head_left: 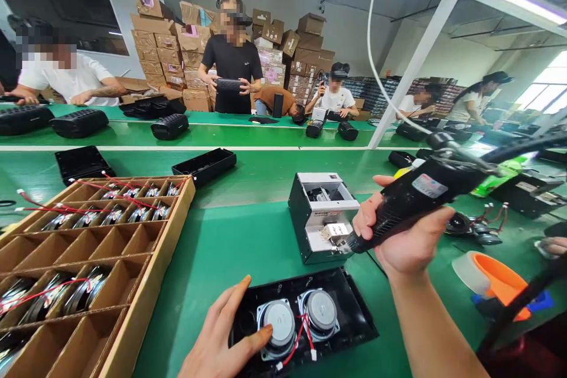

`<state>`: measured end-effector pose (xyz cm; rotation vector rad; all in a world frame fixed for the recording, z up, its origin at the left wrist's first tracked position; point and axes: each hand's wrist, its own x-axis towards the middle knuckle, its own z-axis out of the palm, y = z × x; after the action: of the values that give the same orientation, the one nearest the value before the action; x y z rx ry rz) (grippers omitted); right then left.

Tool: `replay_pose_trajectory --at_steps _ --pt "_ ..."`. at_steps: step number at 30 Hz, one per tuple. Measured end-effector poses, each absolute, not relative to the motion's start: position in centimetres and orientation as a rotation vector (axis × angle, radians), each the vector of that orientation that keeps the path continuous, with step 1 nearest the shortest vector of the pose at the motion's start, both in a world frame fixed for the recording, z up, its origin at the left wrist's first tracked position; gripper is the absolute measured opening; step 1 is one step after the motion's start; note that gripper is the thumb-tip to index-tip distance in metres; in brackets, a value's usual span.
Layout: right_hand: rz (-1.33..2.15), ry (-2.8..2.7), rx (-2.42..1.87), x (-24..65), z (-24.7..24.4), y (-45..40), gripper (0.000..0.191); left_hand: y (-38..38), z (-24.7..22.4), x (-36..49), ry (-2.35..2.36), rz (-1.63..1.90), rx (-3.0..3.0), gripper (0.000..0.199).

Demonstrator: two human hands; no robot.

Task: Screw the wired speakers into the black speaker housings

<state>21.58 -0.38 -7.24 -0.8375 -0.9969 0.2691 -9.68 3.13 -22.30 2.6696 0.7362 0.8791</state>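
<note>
My right hand [411,242] is wrapped round a black electric screwdriver [398,207] that hangs from a cable. Its tip end points at the front of a grey and black screw feeder [325,218] on the green bench. My left hand [225,331] lies spread at the left side of a black speaker housing [349,313], its thumb on one of two round speaker drivers. That left driver [280,322] and the right driver [321,310] sit side by side in the housing, magnets up. Red wires with white plugs [314,355] run between them.
At left stands a cardboard divider box [177,230] with several speaker drivers. Black housings [206,165] lie behind it. At right are an orange tape roll [500,277] and loose drivers [482,230]. Several co-workers, one in a black shirt [233,65], are across the bench.
</note>
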Motion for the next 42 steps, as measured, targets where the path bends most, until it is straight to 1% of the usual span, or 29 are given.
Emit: replay_pose_trajectory --at_steps 2,6,15,21,28,32,34,36,40,42 --pt "0.255 -0.995 -0.831 21.2 -6.5 -0.8 0.073 2.9 -22.1 -9.6 0.674 0.888 2.662 0.052" --pt "0.193 -0.991 -0.823 21.1 -5.3 -0.5 0.072 2.5 -21.8 -9.4 0.615 0.899 2.652 0.056" --pt "0.231 -0.963 -0.880 21.9 -7.3 1.3 0.076 2.5 -21.7 -9.3 0.597 0.939 2.614 0.050" --pt "0.237 -0.953 -0.884 21.5 -7.1 0.6 0.077 2.3 -21.0 -9.6 0.633 0.857 2.653 0.050" --pt "0.314 -0.942 -0.855 19.2 -4.7 -1.5 0.067 1.4 -19.1 -10.1 0.695 0.655 2.603 0.075" --pt "0.413 -0.958 -0.806 15.9 -3.0 -1.6 0.043 0.9 -18.0 -10.4 0.745 0.564 2.585 0.072" --pt "0.472 -0.936 -0.780 13.9 -2.9 -0.9 0.038 0.7 -17.6 -10.5 0.754 0.531 2.578 0.070" --pt "0.543 -0.935 -0.757 12.0 -3.5 0.0 0.040 0.6 -17.3 -10.6 0.766 0.500 2.559 0.069" --pt "0.723 -1.022 -0.726 9.6 -6.1 1.6 0.055 0.5 -16.8 -10.5 0.782 0.488 2.509 0.066" --pt "0.789 -1.052 -0.721 9.0 -7.4 2.0 0.059 0.6 -16.5 -10.4 0.782 0.505 2.499 0.064"
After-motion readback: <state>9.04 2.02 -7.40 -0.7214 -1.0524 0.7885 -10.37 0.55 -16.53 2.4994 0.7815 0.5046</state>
